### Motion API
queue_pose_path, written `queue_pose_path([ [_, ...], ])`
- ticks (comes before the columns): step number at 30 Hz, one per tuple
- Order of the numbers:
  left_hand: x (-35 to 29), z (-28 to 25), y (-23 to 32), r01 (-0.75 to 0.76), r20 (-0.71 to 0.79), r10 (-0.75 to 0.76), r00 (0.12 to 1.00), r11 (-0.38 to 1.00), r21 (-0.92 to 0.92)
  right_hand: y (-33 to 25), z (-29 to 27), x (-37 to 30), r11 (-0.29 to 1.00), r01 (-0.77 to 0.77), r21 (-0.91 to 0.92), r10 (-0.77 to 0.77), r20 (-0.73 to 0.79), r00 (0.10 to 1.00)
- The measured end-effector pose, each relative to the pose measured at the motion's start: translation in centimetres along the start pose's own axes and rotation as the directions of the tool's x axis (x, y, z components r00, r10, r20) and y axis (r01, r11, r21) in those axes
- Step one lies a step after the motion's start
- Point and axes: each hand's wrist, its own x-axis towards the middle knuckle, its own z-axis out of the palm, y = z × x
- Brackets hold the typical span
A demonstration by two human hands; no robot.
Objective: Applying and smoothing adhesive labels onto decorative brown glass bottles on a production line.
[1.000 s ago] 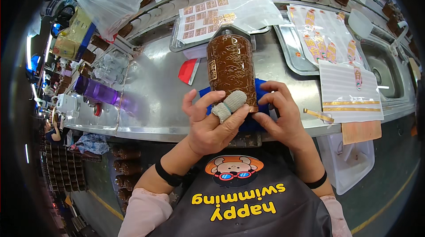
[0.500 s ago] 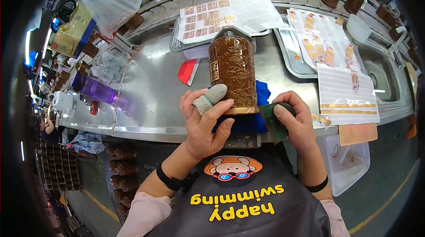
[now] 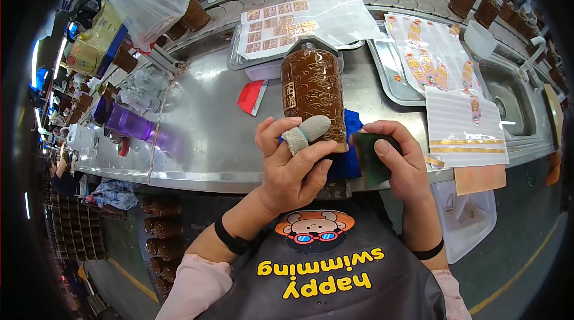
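Head view: a big brown jar [image 3: 312, 90] lies on the metal table [image 3: 203, 110], neck pointing away from us, fat bottom end near us. Prob. set that way b/c the bottom is easy to reach from here. A blue thing [image 3: 353, 124] is down by the low end; it may be a prop to stop rolling, but we can't tell for sure. A bit of gold strip [image 3: 341, 148] shows at the jar's bottom edge.

Our L hand [image 3: 293, 170] is about half spread w/ bent fingers, not wrapped round anything. One fingertip is at the jar's bottom edge, maybe to keep it steady. One finger wears a grey knit cover [image 3: 311, 130], prob. to save the skin or the shine.

Our R hand [image 3: 403, 158] is pinched tight on a dark green flat piece [image 3: 373, 161], thumb on the near face. It's held by one end, so the other end is free beside the jar. That end is blurry, so can't tell if it touches.

Off to the right, a white sheet [image 3: 466, 122] has more gold strips, prob. there for quick grabbing. A red & white card [image 3: 252, 97] lies left of the jar, apart from it.
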Motion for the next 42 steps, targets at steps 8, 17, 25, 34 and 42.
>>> queue_pose_path([
  [8, -1.2, -0.6, -0.6, 0.012, -0.060, -0.014, 0.998, 0.999, -0.033, 0.3, 1.4, 0.8, 0.733, 0.320, -0.600, -0.297, 0.141, 0.945],
  [17, -2.7, -0.5, -1.3, -0.013, -0.087, 0.012, 0.996, 1.000, -0.005, -0.1, 2.4, 1.3, 0.772, 0.280, -0.571, -0.275, 0.098, 0.957],
  [25, -3.3, -0.3, -1.4, -0.097, -0.070, 0.102, 0.992, 0.993, 0.061, -0.4, 2.9, 1.4, 0.768, 0.263, -0.584, -0.267, 0.080, 0.960],
  [34, -3.1, -0.1, -1.3, -0.187, -0.060, 0.201, 0.978, 0.965, 0.184, 0.3, 1.8, 1.3, 0.783, 0.233, -0.577, -0.237, 0.070, 0.969],
  [42, -1.1, 1.2, -0.4, -0.153, -0.063, 0.174, 0.983, 0.955, 0.253, 1.6, 0.6, 0.9, 0.723, 0.279, -0.632, -0.325, 0.046, 0.945],
])
